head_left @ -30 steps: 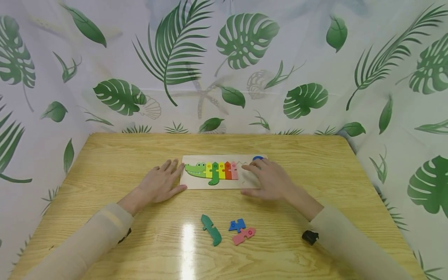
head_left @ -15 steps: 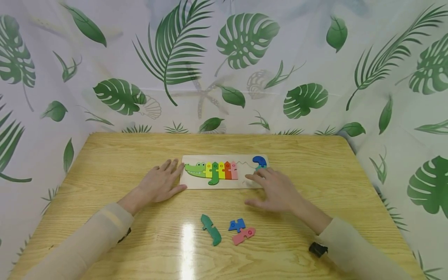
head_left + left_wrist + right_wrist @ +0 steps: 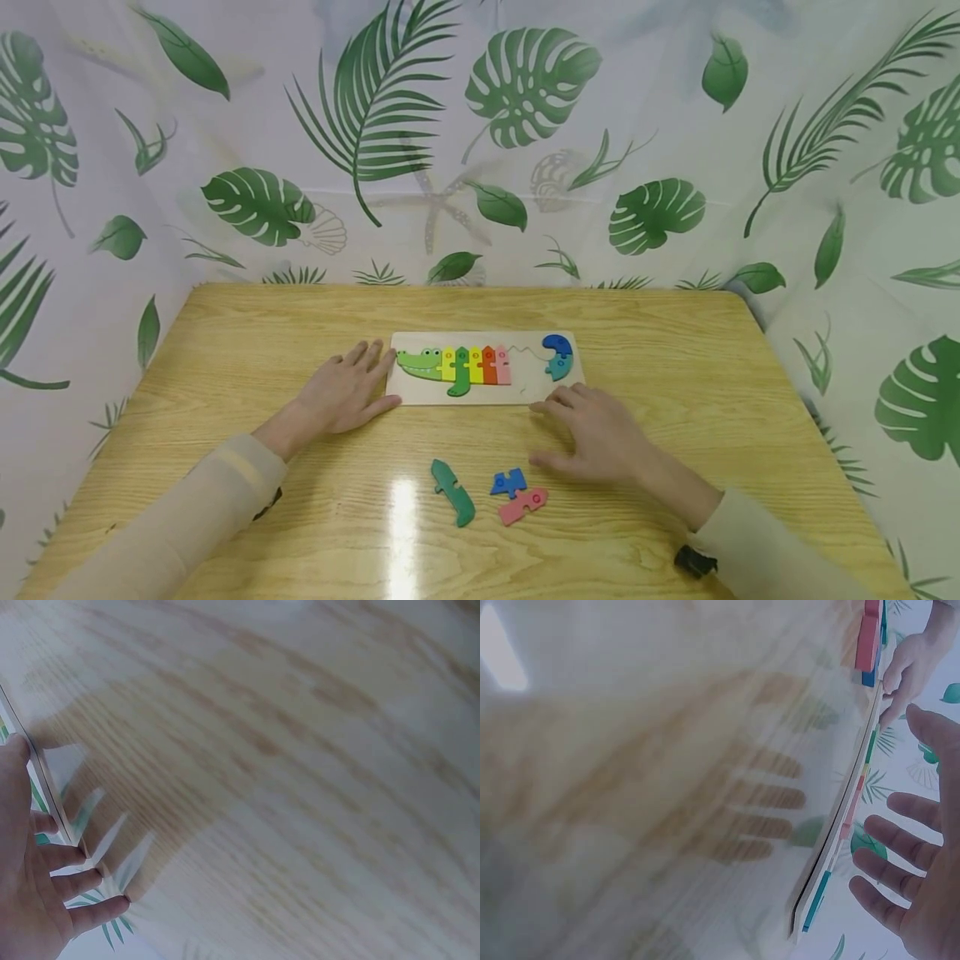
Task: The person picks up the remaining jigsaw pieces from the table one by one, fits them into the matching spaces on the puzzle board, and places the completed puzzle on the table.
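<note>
A pale wooden puzzle board [image 3: 480, 398] lies on the table, bearing a green crocodile head [image 3: 420, 364] and a row of coloured body pieces [image 3: 476, 367]. At its right end sit a blue tail piece [image 3: 557, 343] and a teal piece [image 3: 559, 367]. My left hand [image 3: 345, 392] rests at the board's left edge, fingers spread and thumb at the near corner. With fingers extended and nothing held, my right hand [image 3: 596, 433] hovers near the board's front right edge. In the right wrist view its fingers [image 3: 900, 844] are spread apart.
Nearer me on the table [image 3: 300, 517] lie a dark green leg piece [image 3: 453, 493], a small blue piece [image 3: 508, 482] and a pink piece [image 3: 522, 506]. A leaf-printed curtain [image 3: 480, 167] stands behind the table.
My right hand has drawn back toward me and slightly right, off the board, uncovering the blue tail and teal pieces. My left hand has stayed in place.
</note>
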